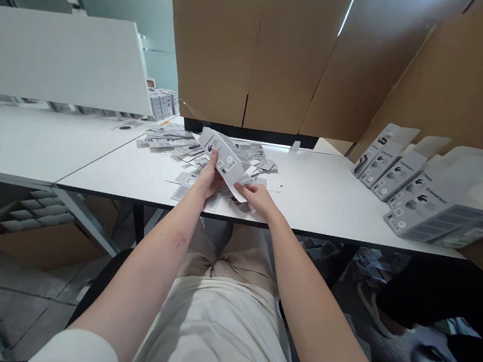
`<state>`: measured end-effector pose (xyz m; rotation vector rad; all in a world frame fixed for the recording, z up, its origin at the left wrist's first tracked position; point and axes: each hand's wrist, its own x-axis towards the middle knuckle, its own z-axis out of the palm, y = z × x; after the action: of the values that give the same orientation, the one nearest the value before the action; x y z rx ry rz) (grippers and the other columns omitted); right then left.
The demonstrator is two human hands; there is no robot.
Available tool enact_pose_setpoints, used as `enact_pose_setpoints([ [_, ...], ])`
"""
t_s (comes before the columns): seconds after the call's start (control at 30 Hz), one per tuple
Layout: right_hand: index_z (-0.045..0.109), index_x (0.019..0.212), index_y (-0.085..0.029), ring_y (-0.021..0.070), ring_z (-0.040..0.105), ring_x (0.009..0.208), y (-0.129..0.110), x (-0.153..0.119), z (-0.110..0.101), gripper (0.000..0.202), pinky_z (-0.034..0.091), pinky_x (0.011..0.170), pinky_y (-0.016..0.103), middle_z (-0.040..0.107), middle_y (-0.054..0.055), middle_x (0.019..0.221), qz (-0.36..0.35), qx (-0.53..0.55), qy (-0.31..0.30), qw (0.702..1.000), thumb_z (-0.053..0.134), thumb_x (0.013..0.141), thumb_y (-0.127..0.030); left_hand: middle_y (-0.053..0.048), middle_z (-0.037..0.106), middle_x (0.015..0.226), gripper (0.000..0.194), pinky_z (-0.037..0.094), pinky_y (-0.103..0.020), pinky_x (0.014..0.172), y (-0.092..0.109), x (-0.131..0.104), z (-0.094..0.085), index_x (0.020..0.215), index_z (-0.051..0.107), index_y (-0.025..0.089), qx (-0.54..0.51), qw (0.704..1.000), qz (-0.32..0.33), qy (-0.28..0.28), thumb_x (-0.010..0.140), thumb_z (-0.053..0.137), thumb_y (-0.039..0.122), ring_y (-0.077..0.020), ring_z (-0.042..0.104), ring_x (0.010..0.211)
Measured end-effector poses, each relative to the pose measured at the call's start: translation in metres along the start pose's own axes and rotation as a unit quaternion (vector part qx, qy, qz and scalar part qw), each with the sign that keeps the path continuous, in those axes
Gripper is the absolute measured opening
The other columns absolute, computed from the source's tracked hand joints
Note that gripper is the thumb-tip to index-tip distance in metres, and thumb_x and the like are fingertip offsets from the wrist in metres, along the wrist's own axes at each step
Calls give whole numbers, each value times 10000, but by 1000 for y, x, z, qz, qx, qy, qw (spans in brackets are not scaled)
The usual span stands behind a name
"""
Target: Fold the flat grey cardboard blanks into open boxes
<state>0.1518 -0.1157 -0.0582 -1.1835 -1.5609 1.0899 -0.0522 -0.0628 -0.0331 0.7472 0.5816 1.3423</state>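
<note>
Between my two hands is a white printed carton [229,163], slanting down from upper left to lower right above the table. My left hand [210,178] grips its left side, with the thumb on the printed face. At the lower right end, my right hand [257,198] pinches the carton's edge. Under and behind it lies a loose pile of flat printed cartons [171,139]. The carton looks flattened or only partly opened; I cannot tell which.
Several opened cartons [421,196] stand in a row at the right of the white table [319,200]. Cardboard panels [297,58] rise behind and at the right. A box of white items [42,238] sits under the left table. Another person's foot [378,312] shows at lower right.
</note>
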Motion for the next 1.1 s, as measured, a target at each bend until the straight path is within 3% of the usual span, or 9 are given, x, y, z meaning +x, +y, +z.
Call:
enact_pose_setpoints([
  [0.13, 844, 938, -220, 294, 784, 810, 5, 2, -1, 650, 662, 674, 385, 878, 92, 967, -40, 95, 58, 993, 1012, 707, -803, -134, 884, 1293, 546, 685, -366, 1097, 2, 0, 2, 1454, 771, 232, 3, 999, -20, 50, 1187, 649, 693, -290, 867, 1220],
  [0.2, 849, 989, -229, 303, 795, 866, 8, 5, -1, 625, 667, 696, 385, 888, 88, 1025, -75, 103, 115, 985, 994, 716, -772, -143, 875, 1265, 579, 690, -377, 1094, 4, -2, 3, 1438, 763, 227, -16, 997, -21, 73, 1178, 633, 728, -301, 866, 1219],
  [0.3, 902, 1052, -221, 325, 816, 1026, 12, 9, -2, 573, 682, 838, 399, 907, 90, 1101, -112, 79, 158, 978, 941, 785, -726, -163, 876, 1319, 705, 686, -467, 1153, 5, -6, 4, 1461, 778, 223, -49, 998, 8, 44, 1144, 605, 829, -359, 845, 1304],
  [0.43, 952, 1087, -214, 359, 812, 1181, 18, 15, -2, 571, 656, 1089, 504, 907, 120, 1169, -145, 98, 190, 966, 957, 799, -706, -143, 849, 1498, 646, 658, -496, 1218, 2, -7, 3, 1504, 785, 258, -49, 998, 30, 11, 1096, 764, 758, -381, 782, 1472],
  [0.6, 970, 1136, -250, 332, 771, 1241, 19, 17, -4, 545, 605, 1200, 531, 835, 112, 1198, -204, 72, 235, 948, 930, 885, -731, -135, 864, 1456, 463, 707, -384, 1069, -1, -2, 1, 1430, 795, 251, -33, 995, 33, 88, 1070, 896, 524, -317, 844, 1348],
  [0.73, 941, 1173, -243, 314, 745, 1204, 12, 12, -7, 613, 648, 1078, 478, 811, 132, 1275, -196, 53, 232, 951, 945, 850, -764, -77, 911, 1124, 245, 714, -296, 812, 3, -1, 2, 1325, 810, 219, -55, 993, 11, 104, 1106, 825, 328, -234, 886, 946],
  [0.83, 904, 1200, -237, 273, 741, 1007, 5, 7, -7, 721, 654, 883, 410, 841, 127, 1226, -134, 55, 198, 969, 983, 751, -795, -47, 894, 1008, 241, 699, -292, 729, 8, -3, 1, 1289, 802, 205, -98, 988, 15, 115, 1160, 740, 400, -211, 854, 806],
  [1.0, 846, 865, -214, 223, 681, 745, -4, -2, -6, 690, 576, 687, 351, 835, 105, 916, -83, 59, 118, 988, 954, 697, -874, -65, 907, 1069, 403, 694, -301, 736, 9, -6, 0, 1383, 799, 207, -81, 993, 19, 84, 1155, 736, 533, -233, 870, 846],
  [1.1, 831, 833, -216, 205, 636, 671, -8, -6, -3, 690, 540, 640, 337, 786, 66, 802, -81, 45, 96, 991, 943, 702, -885, -103, 917, 1154, 452, 717, -356, 844, 5, -7, 1, 1434, 791, 193, -53, 998, 8, 41, 1131, 764, 527, -276, 892, 945],
])
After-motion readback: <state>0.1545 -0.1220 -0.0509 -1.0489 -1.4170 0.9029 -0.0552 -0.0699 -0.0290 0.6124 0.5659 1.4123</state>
